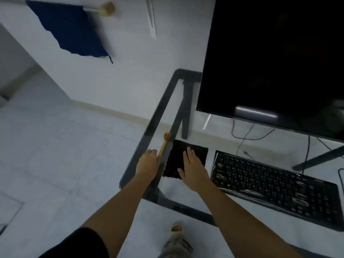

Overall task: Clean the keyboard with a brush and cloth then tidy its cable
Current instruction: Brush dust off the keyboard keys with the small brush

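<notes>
Hands at a glass worktop (pixel 149 125)
Left hand (pixel 148 163) grips a slim wooden brush (pixel 163 146); right hand (pixel 193 167) lies flat and open on a square dark cloth (pixel 197 149) beside the black keyboard (pixel 275 185).

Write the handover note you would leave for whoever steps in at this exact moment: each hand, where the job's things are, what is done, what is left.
Left hand: at the glass desk's left edge, grip closing on the brush handle; not clearly lifted.
Right hand: open, flat on the black cloth.
Keyboard: on the desk right of the cloth, in front of the monitor, untouched. Its cable cannot be told from the others behind.
Done: tools reached.
Left: brush the keys, wipe with the cloth, tidy the cable.
</notes>
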